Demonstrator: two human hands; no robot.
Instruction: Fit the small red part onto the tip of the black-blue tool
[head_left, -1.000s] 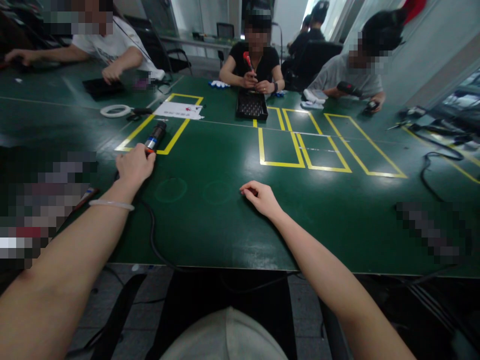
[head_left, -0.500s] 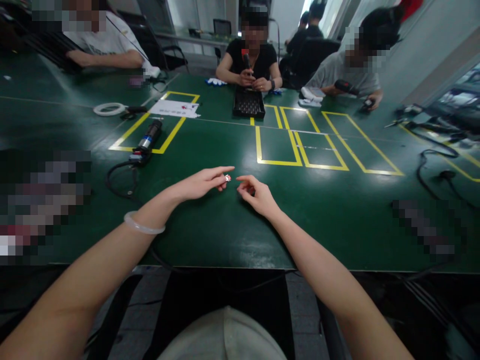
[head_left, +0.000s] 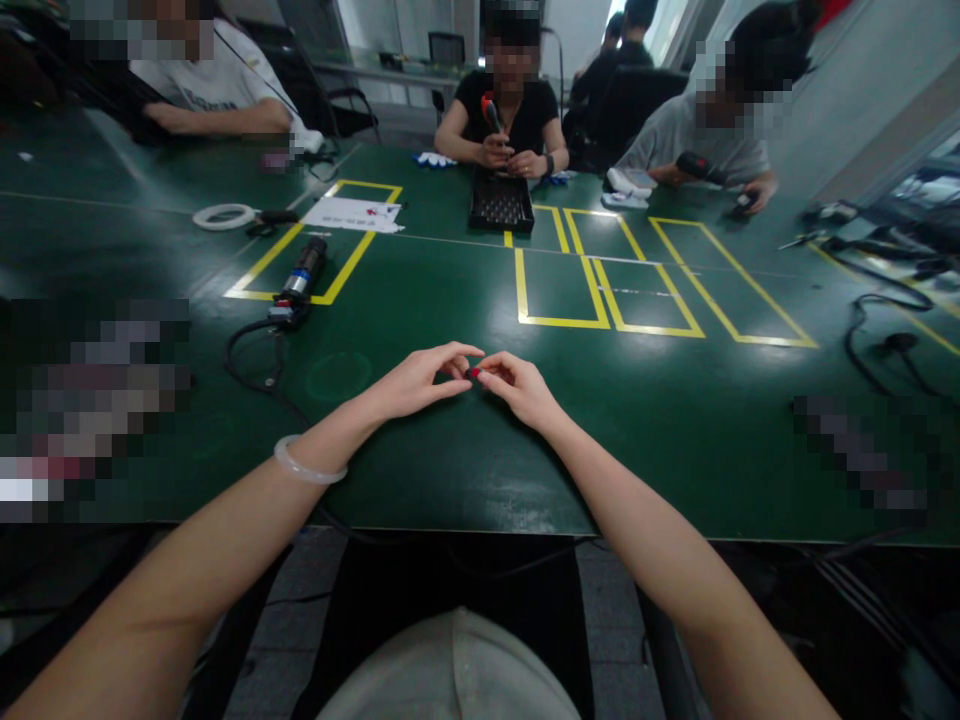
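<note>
My left hand (head_left: 420, 380) and my right hand (head_left: 521, 388) meet fingertip to fingertip just above the green table (head_left: 465, 300). Both pinch one small red part (head_left: 473, 373) between them; it is too small to name. A pale bangle (head_left: 307, 465) sits on my left wrist. A corded electric screwdriver (head_left: 300, 280) lies on the table to the left, apart from my hands, its black cable looping toward me.
Yellow tape rectangles (head_left: 600, 290) mark the table. A black tray (head_left: 501, 205) sits before a person across the table who holds a red-tipped tool. A tape roll (head_left: 223, 216) and a paper sheet (head_left: 352, 213) lie far left. Cables (head_left: 885, 340) trail at right. Other people sit around.
My left hand left the screwdriver on the table, swung right with a small red part, and now joins my right hand, both pinching that part.
</note>
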